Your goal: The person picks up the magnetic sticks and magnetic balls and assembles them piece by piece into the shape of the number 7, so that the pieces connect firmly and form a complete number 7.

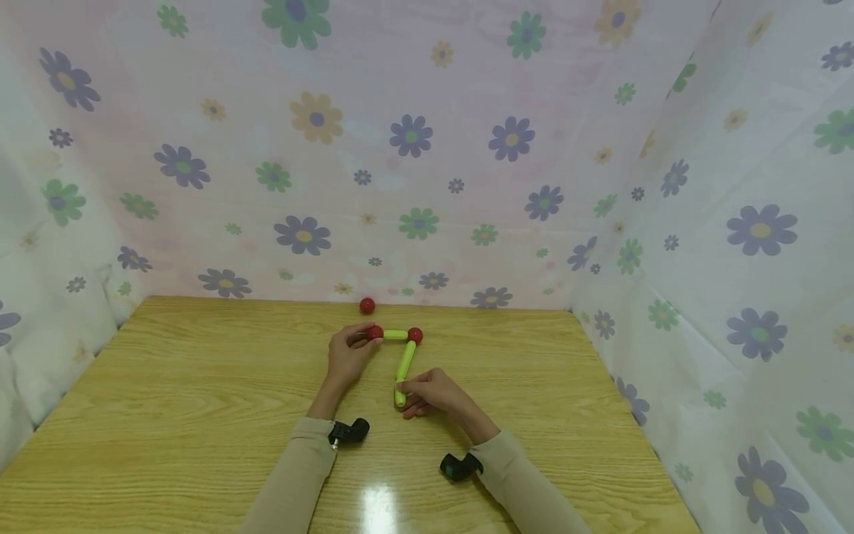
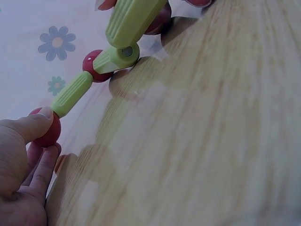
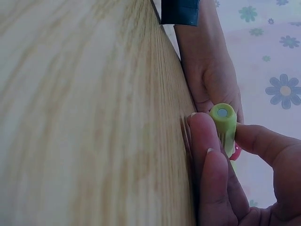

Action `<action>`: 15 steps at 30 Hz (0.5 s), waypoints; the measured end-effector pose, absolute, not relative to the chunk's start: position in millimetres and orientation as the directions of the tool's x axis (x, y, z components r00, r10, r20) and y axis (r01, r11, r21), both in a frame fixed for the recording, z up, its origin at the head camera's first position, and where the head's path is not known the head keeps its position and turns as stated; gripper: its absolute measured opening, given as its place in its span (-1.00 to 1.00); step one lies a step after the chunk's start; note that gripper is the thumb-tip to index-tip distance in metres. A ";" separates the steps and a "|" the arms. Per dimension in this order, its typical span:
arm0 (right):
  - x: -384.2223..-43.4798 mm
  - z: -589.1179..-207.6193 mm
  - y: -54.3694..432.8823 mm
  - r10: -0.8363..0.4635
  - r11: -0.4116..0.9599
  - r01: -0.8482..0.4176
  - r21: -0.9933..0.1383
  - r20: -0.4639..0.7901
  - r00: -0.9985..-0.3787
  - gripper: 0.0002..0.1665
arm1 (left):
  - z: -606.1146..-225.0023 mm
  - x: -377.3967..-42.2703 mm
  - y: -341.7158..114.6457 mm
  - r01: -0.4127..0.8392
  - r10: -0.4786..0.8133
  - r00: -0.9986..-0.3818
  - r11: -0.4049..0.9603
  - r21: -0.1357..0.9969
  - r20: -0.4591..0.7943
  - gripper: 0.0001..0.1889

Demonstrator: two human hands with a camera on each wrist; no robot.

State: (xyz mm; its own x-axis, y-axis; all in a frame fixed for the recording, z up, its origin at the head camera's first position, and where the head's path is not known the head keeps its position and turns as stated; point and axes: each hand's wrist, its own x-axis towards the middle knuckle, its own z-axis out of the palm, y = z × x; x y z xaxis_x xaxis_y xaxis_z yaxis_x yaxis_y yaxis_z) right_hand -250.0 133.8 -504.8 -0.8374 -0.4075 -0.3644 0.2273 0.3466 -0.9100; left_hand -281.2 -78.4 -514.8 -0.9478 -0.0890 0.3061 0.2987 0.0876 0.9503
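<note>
In the head view my left hand pinches a red ball at one end of a joined piece. A short yellow-green rod runs from it to a second red ball. From that ball another yellow-green rod slants toward me. My right hand grips a yellow-green rod near the slanting one's lower end, thumb on one side and fingers on the other. Its round grey end shows in the right wrist view. Behind that rod is a dark red ball, partly hidden; whether they touch I cannot tell.
A loose red ball lies near the back edge of the wooden table, beyond my left hand. Flower-patterned cloth hangs behind the table and along its sides. A black wrist camera sits at each sleeve.
</note>
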 end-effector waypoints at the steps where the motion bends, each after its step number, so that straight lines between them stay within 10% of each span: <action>1: -250.2 -505.3 133.8 -0.408 0.347 0.227 -0.910 -0.365 -0.837 -0.59 | -514.9 -281.1 -78.4 0.301 -0.087 -0.947 0.087 0.950 0.308 -0.63; 15: -248.8 -504.6 131.6 -0.401 0.359 0.209 -0.910 -0.353 -0.845 -0.59 | -513.6 -279.6 -79.0 0.312 -0.086 -0.944 0.079 0.947 0.318 -0.63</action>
